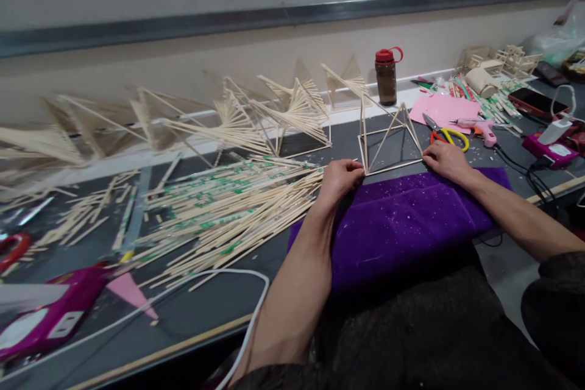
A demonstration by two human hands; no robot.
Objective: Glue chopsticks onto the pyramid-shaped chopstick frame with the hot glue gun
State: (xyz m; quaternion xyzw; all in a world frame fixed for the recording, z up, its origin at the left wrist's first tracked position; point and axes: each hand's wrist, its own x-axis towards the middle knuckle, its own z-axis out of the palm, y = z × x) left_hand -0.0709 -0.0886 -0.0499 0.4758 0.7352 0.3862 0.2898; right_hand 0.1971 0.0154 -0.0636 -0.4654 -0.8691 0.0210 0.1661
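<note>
An open frame of thin wooden sticks (395,167) stands on the dark table, just beyond a folded purple cloth (406,225). My left hand (340,180) pinches its near left corner between thumb and fingers. At the near right corner, my right hand (445,159) has its fingers closed on the same frame. Slanted sticks rise from the base to two peaks. My fingertips hide the corner joints. The cloth, dotted with white specks, lies beneath my forearms.
Loose wooden sticks (256,219), some in green-printed wrappers, spread left. Fan-like stick models (292,119) line the wall. A red-capped bottle (386,79) stands behind the frame. Right are scissors (448,136), a pink glue gun (478,128) and a phone (537,102). A white cable (201,274) crosses front left.
</note>
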